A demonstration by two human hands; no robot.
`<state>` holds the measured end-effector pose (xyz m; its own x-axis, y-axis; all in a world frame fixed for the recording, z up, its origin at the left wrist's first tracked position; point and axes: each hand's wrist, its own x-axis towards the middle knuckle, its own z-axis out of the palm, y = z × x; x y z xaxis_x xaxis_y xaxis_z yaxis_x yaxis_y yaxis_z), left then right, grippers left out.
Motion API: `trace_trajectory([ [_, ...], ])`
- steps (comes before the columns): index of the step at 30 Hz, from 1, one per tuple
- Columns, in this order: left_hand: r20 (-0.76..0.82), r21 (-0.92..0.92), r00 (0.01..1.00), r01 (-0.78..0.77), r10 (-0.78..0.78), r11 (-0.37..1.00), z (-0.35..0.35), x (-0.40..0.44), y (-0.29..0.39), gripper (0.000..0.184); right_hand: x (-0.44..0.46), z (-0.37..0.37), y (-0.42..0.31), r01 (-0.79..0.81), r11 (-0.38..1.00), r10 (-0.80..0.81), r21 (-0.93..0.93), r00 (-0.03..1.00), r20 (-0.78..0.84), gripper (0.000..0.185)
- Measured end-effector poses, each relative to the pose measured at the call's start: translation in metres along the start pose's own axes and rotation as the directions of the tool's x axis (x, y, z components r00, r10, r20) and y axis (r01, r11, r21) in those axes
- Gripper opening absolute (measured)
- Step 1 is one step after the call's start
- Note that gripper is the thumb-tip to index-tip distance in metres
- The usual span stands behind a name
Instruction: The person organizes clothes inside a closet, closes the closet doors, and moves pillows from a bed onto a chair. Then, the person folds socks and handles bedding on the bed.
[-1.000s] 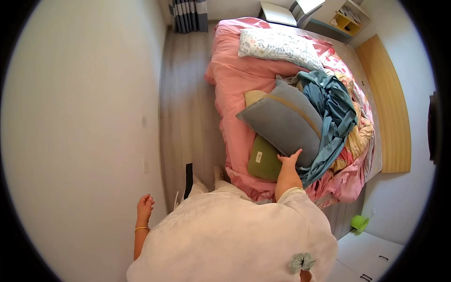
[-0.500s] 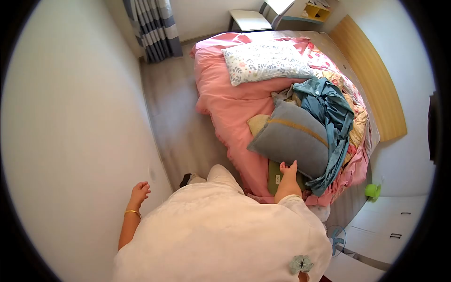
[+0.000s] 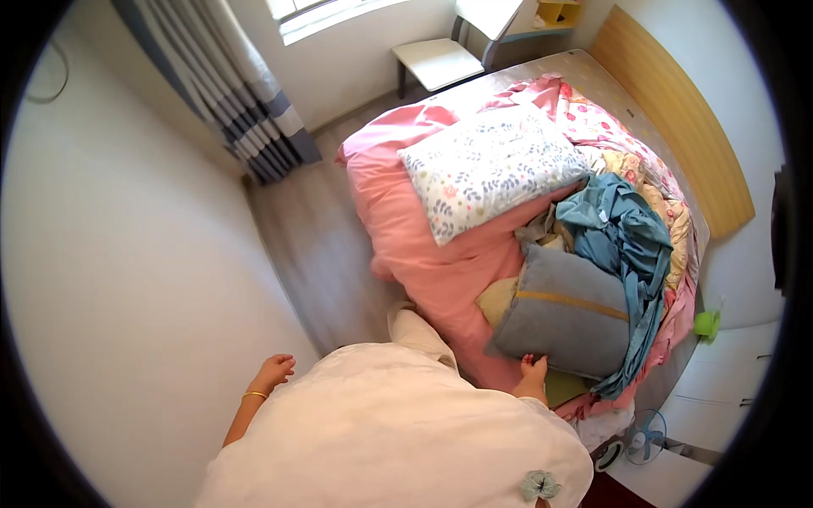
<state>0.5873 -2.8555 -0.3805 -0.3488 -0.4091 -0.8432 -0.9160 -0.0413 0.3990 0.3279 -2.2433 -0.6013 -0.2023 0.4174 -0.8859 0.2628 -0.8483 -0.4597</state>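
My left hand (image 3: 276, 370) hangs in the air beside the white wall, its fingers loosely bent, with nothing in it. At the near edge of the bed my right hand (image 3: 532, 370) is beside the lower edge of a grey cushion (image 3: 567, 313) with a tan stripe; its fingers are half spread and hold nothing that I can see. Whether they touch the cushion I cannot tell. A crumpled teal cloth (image 3: 622, 224) lies against the cushion's far side. Farther up, a white pillow (image 3: 491, 169) with a leaf print rests on a pink quilt (image 3: 423, 271).
The bed's wooden headboard (image 3: 677, 118) stands at the right. A white chair (image 3: 436, 63) is past the bed's far side, and a striped curtain (image 3: 254, 102) hangs at the left. Wood floor (image 3: 318, 254) runs between wall and bed. A blue fan (image 3: 646, 436) stands at lower right.
My body has moved forward along the bed, and the view has turned, bringing the window into sight. My right hand sits at the cushion's lower edge rather than over it.
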Motion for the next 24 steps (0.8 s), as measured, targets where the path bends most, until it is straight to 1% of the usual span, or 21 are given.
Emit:
trace_trajectory([
  [2, 0.045, 0.101, 0.999, -0.009, 0.004, 0.995, -0.019, 0.023, 0.044, 0.042, -0.022, 0.014, -0.017, -0.051, 0.997, 0.053, -0.056, 0.998, 0.036, 0.029],
  [3, 0.071, 0.172, 0.997, -0.051, 0.04, 0.984, -0.029, 0.036, 0.069, 0.041, -0.033, 0.024, -0.021, -0.08, 0.993, 0.085, -0.088, 0.995, 0.054, 0.027],
  [6, 0.042, 0.076, 0.996, -0.088, 0.085, 0.993, -0.047, 0.087, 0.135, 0.041, -0.076, 0.064, -0.028, -0.003, 0.971, 0.041, -0.241, 0.987, 0.153, 0.022],
  [7, 0.042, 0.044, 0.991, -0.129, 0.127, 0.991, -0.05, 0.104, 0.156, 0.041, -0.095, 0.083, -0.028, 0.055, 0.97, -0.007, -0.238, 0.98, 0.199, 0.018],
  [8, 0.041, 0.012, 0.985, -0.167, 0.167, 0.986, -0.052, 0.117, 0.179, 0.041, -0.12, 0.106, -0.029, 0.094, 0.972, -0.056, -0.213, 0.982, 0.178, 0.018],
  [10, 0.13, 0.043, 0.976, -0.182, 0.175, 0.982, -0.057, 0.136, 0.224, 0.041, -0.162, 0.155, -0.024, 0.175, 0.972, -0.154, -0.157, 0.978, 0.141, 0.016],
  [11, 0.172, 0.058, 0.968, -0.197, 0.184, 0.979, -0.06, 0.148, 0.245, 0.041, -0.169, 0.174, -0.021, 0.268, 0.949, -0.244, -0.164, 0.958, 0.154, 0.016],
  [13, 0.255, 0.108, 0.95, -0.213, 0.18, 0.971, -0.073, 0.18, 0.279, 0.041, -0.18, 0.204, -0.017, 0.444, 0.878, -0.415, -0.181, 0.892, 0.176, 0.016],
  [15, 0.32, 0.142, 0.93, -0.235, 0.181, 0.962, -0.088, 0.215, 0.313, 0.041, -0.198, 0.236, -0.012, 0.575, 0.787, -0.548, -0.223, 0.818, 0.173, 0.017],
  [16, 0.343, 0.15, 0.921, -0.249, 0.186, 0.957, -0.099, 0.231, 0.331, 0.041, -0.212, 0.251, -0.004, 0.633, 0.735, -0.609, -0.242, 0.774, 0.175, 0.017],
  [18, 0.38, 0.169, 0.901, -0.29, 0.21, 0.942, -0.122, 0.275, 0.364, 0.039, -0.252, 0.288, 0.021, 0.742, 0.599, -0.708, -0.302, 0.666, 0.232, 0.019],
  [19, 0.395, 0.178, 0.891, -0.315, 0.226, 0.932, -0.135, 0.3, 0.376, 0.038, -0.274, 0.303, 0.04, 0.784, 0.524, -0.748, -0.332, 0.61, 0.26, 0.02],
  [21, 0.408, 0.206, 0.873, -0.375, 0.269, 0.904, -0.163, 0.333, 0.419, 0.037, -0.305, 0.341, 0.078, 0.799, 0.511, -0.768, -0.317, 0.59, 0.248, 0.022],
  [22, 0.407, 0.223, 0.867, -0.4, 0.288, 0.889, -0.179, 0.337, 0.44, 0.037, -0.327, 0.353, 0.091, 0.803, 0.504, -0.776, -0.318, 0.582, 0.242, 0.023],
  [23, 0.406, 0.238, 0.859, -0.428, 0.311, 0.872, -0.191, 0.343, 0.46, 0.037, -0.345, 0.366, 0.1, 0.771, 0.576, -0.745, -0.274, 0.632, 0.212, 0.023],
  [24, 0.444, 0.236, 0.844, -0.433, 0.299, 0.87, -0.201, 0.35, 0.483, 0.039, -0.365, 0.382, 0.106, 0.778, 0.561, -0.761, -0.284, 0.619, 0.194, 0.022],
])
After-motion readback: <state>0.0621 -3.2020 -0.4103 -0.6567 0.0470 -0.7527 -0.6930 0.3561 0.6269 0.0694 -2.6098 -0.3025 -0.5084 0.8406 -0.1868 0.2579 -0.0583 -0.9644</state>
